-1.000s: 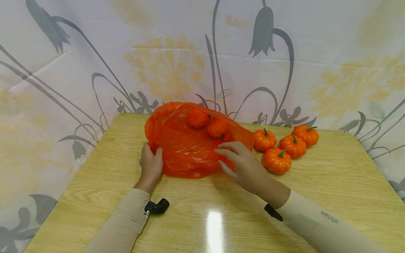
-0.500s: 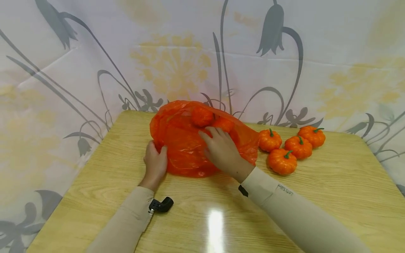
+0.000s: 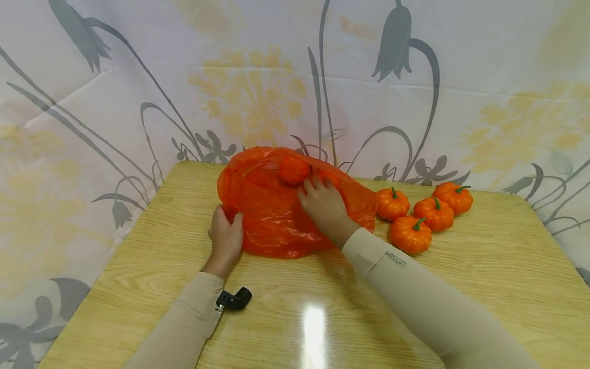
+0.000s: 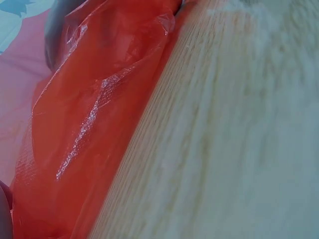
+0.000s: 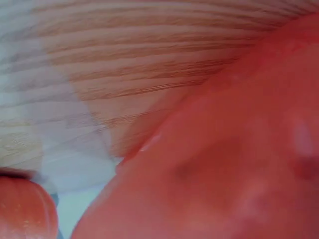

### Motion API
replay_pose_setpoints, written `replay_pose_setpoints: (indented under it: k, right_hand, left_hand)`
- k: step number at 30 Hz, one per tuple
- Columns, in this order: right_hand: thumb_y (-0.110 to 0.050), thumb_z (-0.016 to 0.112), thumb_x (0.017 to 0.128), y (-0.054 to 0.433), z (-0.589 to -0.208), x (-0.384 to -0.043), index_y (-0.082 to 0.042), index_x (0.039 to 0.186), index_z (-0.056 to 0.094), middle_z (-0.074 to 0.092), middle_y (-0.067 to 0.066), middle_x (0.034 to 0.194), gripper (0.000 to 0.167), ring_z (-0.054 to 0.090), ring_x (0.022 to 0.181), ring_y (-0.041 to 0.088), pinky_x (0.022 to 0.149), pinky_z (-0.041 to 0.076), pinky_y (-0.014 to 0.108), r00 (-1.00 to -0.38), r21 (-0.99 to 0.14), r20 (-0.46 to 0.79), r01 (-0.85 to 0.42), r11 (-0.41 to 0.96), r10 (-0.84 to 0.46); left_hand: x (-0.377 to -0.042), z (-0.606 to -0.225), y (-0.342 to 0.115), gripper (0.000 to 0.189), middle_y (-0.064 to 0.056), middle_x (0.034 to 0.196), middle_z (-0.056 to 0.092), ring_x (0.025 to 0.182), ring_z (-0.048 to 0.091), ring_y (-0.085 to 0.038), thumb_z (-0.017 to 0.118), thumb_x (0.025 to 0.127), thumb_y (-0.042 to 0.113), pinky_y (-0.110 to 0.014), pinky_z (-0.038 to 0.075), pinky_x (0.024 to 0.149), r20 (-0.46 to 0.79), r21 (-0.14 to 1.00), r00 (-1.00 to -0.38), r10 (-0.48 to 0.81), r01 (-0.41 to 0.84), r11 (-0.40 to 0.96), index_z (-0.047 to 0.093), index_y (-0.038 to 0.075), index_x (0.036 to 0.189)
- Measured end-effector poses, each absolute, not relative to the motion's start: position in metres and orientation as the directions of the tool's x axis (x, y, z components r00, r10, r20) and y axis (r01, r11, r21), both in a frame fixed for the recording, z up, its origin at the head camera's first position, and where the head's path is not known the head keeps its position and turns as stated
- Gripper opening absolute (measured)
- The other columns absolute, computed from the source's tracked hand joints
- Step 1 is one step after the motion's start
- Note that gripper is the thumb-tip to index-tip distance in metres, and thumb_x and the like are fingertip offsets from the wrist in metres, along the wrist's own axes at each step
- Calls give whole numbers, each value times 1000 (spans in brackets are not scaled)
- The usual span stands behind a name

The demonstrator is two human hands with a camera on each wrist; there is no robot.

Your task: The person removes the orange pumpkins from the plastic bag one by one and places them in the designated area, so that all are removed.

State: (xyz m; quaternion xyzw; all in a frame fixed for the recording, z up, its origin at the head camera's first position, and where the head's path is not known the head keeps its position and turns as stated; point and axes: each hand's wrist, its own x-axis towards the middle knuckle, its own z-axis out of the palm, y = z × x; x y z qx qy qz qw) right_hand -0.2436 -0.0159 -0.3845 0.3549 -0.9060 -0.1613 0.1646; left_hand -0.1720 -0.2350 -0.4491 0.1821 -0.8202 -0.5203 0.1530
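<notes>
A thin, see-through red-orange plastic bag (image 3: 276, 220) lies puffed up on the table. At its left edge my left hand (image 3: 226, 238) grips the film; the left wrist view shows the wrinkled bag (image 4: 94, 119) close up. One small pumpkin (image 3: 293, 170) shows in the bag. My right hand (image 3: 324, 207) reaches over the bag, fingers at a second pumpkin (image 3: 333, 178), which it mostly covers. Whether those fingers grip it or only touch it is hidden. Blurred red film (image 5: 224, 164) fills much of the right wrist view.
Right of the bag stand several small orange pumpkins with green stems, the nearest pumpkin (image 3: 410, 236) in front. The wooden table (image 3: 484, 287) backs onto a flower-patterned cloth (image 3: 350, 102). A black wrist device (image 3: 235, 298) sits on the left sleeve.
My right hand has moved left and away from me, from the bag's right part onto the second pumpkin, now mostly hidden. My left hand keeps its hold on the bag.
</notes>
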Motion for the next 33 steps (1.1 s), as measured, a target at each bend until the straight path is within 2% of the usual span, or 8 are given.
replay_pose_setpoints:
  k: [5,8,10,14,21,24,28,33]
  right_hand:
    - [-2,65,92,-16,-384,-250,-15,134,61,53,13,142,43,49,129,38,107,45,50,-765,394,90,-561,729,-637]
    - [-1,64,92,-12,-384,-253,-17,139,56,48,12,146,50,46,128,39,106,45,52,-813,261,67,-545,796,-579]
    - [-2,62,93,-8,-383,-255,-17,141,52,52,12,140,51,50,123,37,100,50,51,-849,121,48,-517,847,-526]
    - [-8,53,98,-1,-378,-257,-15,145,43,65,12,110,48,64,99,33,79,57,47,-899,-114,0,-435,893,-438]
    - [-15,62,95,5,-373,-261,-8,149,37,65,16,105,60,62,95,33,85,54,46,-930,-304,-41,-337,891,-366]
    - [-18,63,95,8,-374,-263,-9,149,35,64,13,96,61,60,84,31,74,55,44,-935,-336,-48,-317,887,-352]
    - [-21,67,94,11,-379,-266,-12,149,34,65,14,105,65,62,89,32,78,57,47,-930,-311,5,-351,883,-368]
    - [-23,72,91,11,-384,-266,-14,146,37,67,13,104,65,66,87,32,77,59,49,-911,-279,69,-409,869,-406]
  left_hand:
    - [-172,-449,-235,34,-19,123,51,117,44,-36,49,99,22,-51,25,104,69,906,-887,-456,-136,402,47,-1,124]
    - [-172,-449,-234,34,-19,122,52,117,45,-36,50,98,21,-51,24,104,78,904,-885,-458,-130,406,47,-1,123]
    - [-173,-449,-234,34,-19,123,52,117,45,-36,50,98,22,-51,25,105,77,906,-886,-457,-129,402,48,-1,123]
    - [-173,-448,-234,35,-18,125,51,118,44,-36,49,99,23,-52,25,105,70,906,-889,-453,-134,402,47,-1,125]
    - [-172,-448,-235,37,-18,127,50,122,43,-36,48,99,23,-53,23,107,63,905,-891,-450,-139,402,46,-1,127]
    - [-173,-449,-235,36,-19,126,50,120,44,-36,49,99,23,-52,24,106,64,905,-890,-452,-139,403,46,-1,126]
    - [-173,-449,-235,36,-18,125,50,120,44,-36,49,99,23,-52,24,106,66,902,-889,-453,-141,408,46,-1,125]
    - [-173,-449,-235,36,-18,125,50,120,44,-36,48,99,23,-52,23,105,66,901,-890,-452,-142,411,46,-1,126]
